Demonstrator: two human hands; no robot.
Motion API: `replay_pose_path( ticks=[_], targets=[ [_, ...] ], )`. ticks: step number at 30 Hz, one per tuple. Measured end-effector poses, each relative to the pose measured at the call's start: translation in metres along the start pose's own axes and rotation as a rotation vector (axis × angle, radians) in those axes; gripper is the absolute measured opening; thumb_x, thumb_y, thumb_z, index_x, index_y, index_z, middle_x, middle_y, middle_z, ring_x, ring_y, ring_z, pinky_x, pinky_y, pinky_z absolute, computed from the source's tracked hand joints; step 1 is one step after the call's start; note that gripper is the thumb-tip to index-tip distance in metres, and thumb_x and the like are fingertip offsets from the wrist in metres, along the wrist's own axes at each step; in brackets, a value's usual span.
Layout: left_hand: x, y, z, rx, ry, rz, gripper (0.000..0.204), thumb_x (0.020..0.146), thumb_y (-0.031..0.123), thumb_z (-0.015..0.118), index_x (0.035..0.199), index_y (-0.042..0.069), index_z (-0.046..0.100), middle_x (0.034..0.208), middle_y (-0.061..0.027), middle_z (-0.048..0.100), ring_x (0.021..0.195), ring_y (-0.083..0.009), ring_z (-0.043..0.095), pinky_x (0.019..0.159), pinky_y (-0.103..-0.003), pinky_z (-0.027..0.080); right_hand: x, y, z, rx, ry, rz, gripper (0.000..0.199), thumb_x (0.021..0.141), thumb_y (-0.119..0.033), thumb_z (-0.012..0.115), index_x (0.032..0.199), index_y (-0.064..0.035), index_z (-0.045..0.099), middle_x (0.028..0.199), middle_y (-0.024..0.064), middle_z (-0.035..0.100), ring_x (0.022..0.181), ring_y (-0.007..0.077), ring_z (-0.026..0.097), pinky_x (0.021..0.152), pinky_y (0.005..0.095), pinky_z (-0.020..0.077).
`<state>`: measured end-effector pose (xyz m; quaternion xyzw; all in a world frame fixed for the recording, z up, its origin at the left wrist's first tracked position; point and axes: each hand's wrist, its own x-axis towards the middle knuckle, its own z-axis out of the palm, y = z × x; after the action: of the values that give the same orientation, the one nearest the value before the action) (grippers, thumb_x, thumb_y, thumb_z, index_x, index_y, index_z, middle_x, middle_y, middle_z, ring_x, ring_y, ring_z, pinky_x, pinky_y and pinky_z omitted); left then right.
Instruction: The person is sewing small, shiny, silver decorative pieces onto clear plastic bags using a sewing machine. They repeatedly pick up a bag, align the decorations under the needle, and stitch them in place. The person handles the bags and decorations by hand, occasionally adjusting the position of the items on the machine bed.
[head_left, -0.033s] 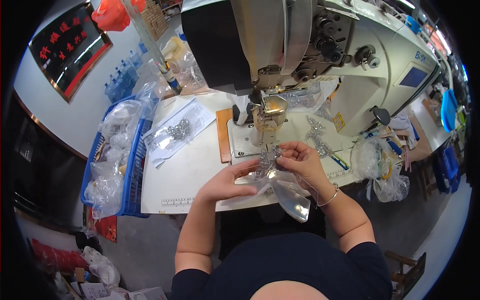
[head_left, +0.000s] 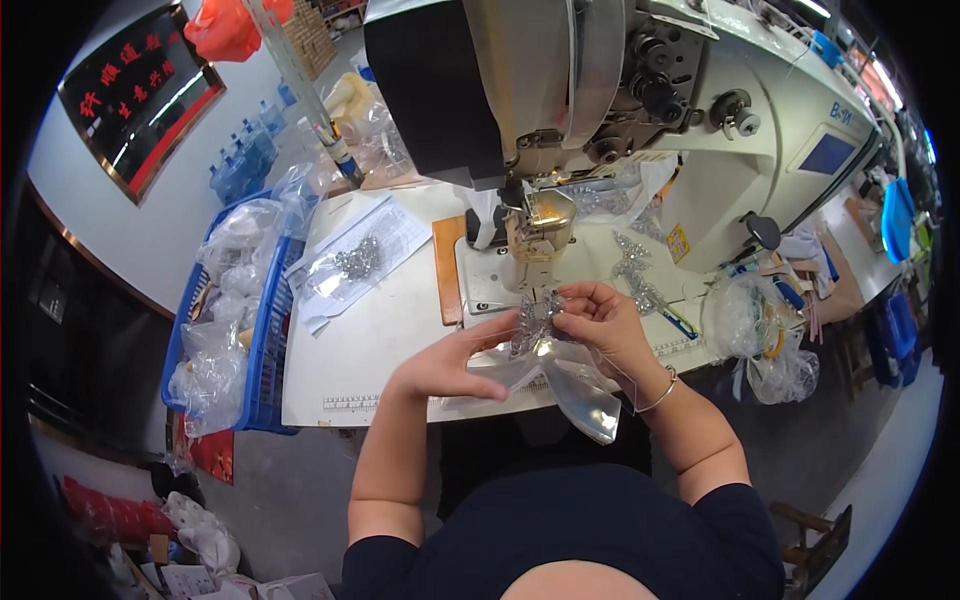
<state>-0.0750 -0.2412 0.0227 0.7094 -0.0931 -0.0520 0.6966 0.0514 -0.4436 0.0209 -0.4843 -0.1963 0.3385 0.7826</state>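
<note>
Head view, nearest first: why does that clear plastic strip (head_left: 592, 402) hang toward the lap?

Probably so its loose end stays out of the way of the sewing machine (head_left: 770, 140).

And the left hand (head_left: 458, 358)?

Its thumb stands apart from its fingers, so it grips nothing; the fingertips lie at the left edge of the glittery silver piece (head_left: 528, 332), seemingly steadying it.

The right hand (head_left: 610, 325)?

Thumb and forefinger pinch that piece's right edge, likely holding it square, just in front of the needle area.

What about the green-handled tool (head_left: 680, 322)?

It lies on the right beside more silver pieces (head_left: 632, 262), perhaps for easy reach.

Farther left?

Silver bits (head_left: 358, 260) sit in clear plastic on a paper sheet (head_left: 402, 232), presumably so none scatter. Beyond, a blue basket (head_left: 270, 335) corrals crumpled bags (head_left: 215, 355).
</note>
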Motion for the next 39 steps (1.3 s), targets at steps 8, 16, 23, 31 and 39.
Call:
replay_pose_path(
  ticks=[8,16,23,31,39],
  targets=[
    [0.029,0.0,0.036,-0.122,0.387,-0.046,0.037,0.079,0.006,0.068,0.113,-0.001,0.055,0.098,-0.0054,0.063,0.087,-0.0127,0.062,0.078,-0.024,0.049,0.0,0.001,0.007,-0.11,0.072,-0.122,0.034,0.075,0.001,0.07,0.106,0.0033,0.055,0.088,0.0062,0.061,0.078,0.0105,0.062,0.073,0.022,0.0511],
    [0.029,-0.006,0.033,-0.167,0.423,-0.07,0.027,0.08,0.008,0.069,0.104,0.0,0.062,0.092,-0.0036,0.065,0.086,-0.0087,0.06,0.078,-0.023,0.048,-0.005,0.001,0.008,-0.16,0.071,-0.13,0.033,0.076,0.001,0.069,0.106,0.0036,0.055,0.088,0.0054,0.06,0.077,0.0093,0.061,0.072,0.0217,0.051],
    [0.03,-0.004,0.021,-0.084,0.352,-0.091,0.025,0.079,0.011,0.069,0.1,-0.002,0.064,0.087,-0.0037,0.066,0.085,-0.0089,0.06,0.076,-0.023,0.047,-0.007,0.002,0.013,-0.159,0.069,-0.103,0.033,0.076,0.001,0.069,0.106,0.0039,0.054,0.088,0.0075,0.062,0.077,0.0105,0.062,0.071,0.0225,0.0521],
    [0.031,-0.009,0.021,-0.284,0.499,-0.098,0.011,0.077,0.007,0.069,0.082,0.0,0.062,0.082,-0.0052,0.063,0.071,-0.0119,0.06,0.068,-0.024,0.048,-0.003,-0.009,0.012,-0.425,0.075,-0.171,0.028,0.077,0.003,0.068,0.103,0.0004,0.058,0.09,0.0054,0.062,0.08,0.0128,0.062,0.072,0.0234,0.0521],
    [0.028,-0.007,0.02,-0.308,0.4,-0.116,0.013,0.076,0.006,0.07,0.077,0.0,0.059,0.086,-0.0083,0.063,0.069,-0.0142,0.061,0.066,-0.025,0.049,0.008,-0.015,-0.005,-0.376,-0.029,-0.269,0.007,0.079,-0.002,0.068,0.082,0.0014,0.062,0.08,0.0065,0.065,0.079,0.0123,0.063,0.07,0.0237,0.0518]
  ],
)
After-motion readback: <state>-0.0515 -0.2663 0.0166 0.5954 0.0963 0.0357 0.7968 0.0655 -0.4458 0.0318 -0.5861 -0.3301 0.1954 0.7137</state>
